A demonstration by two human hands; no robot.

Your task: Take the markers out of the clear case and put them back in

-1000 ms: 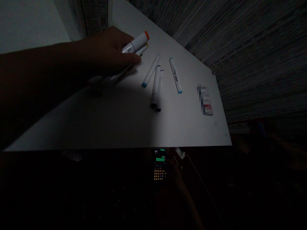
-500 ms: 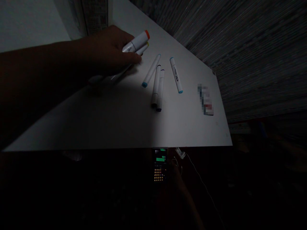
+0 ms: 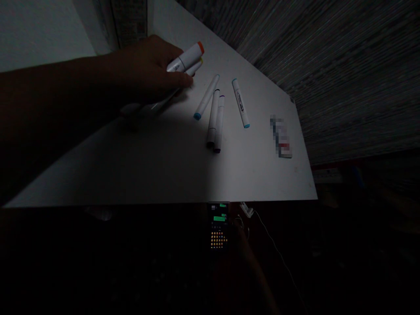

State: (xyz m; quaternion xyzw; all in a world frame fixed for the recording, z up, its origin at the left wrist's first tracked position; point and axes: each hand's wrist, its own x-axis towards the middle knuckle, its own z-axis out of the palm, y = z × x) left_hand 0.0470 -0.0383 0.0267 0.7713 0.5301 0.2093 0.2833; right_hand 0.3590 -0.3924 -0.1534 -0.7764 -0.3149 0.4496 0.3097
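My left hand [image 3: 157, 65] is closed around a bunch of white markers above the table's far left part. An orange-ended marker [image 3: 188, 57] and a yellow-ended marker [image 3: 195, 67] stick out past the fingers; the hand hides how many it holds. Low in the dark, beyond the table's near edge, my right hand [image 3: 239, 229] grips a lit smartphone [image 3: 219, 224]. Its screen shows green message bubbles above a grid of emojis. Right of the left hand lie a blue-ended marker [image 3: 206, 97], a dark-ended marker [image 3: 213, 119], a purple-ended marker [image 3: 220, 124] and another blue-ended marker [image 3: 241, 104].
A blurred, pixelated flat item [image 3: 281, 136] lies on the white table [image 3: 259, 175] at the right. Below the near edge are a white charger [image 3: 246, 210] and its cable [image 3: 277, 249]. A patterned wall or curtain [image 3: 328, 78] borders the table's far right side.
Both hands stay nearly still, the left still around the markers. The emoji grid on the phone's screen looks slightly different. The loose markers have not moved.
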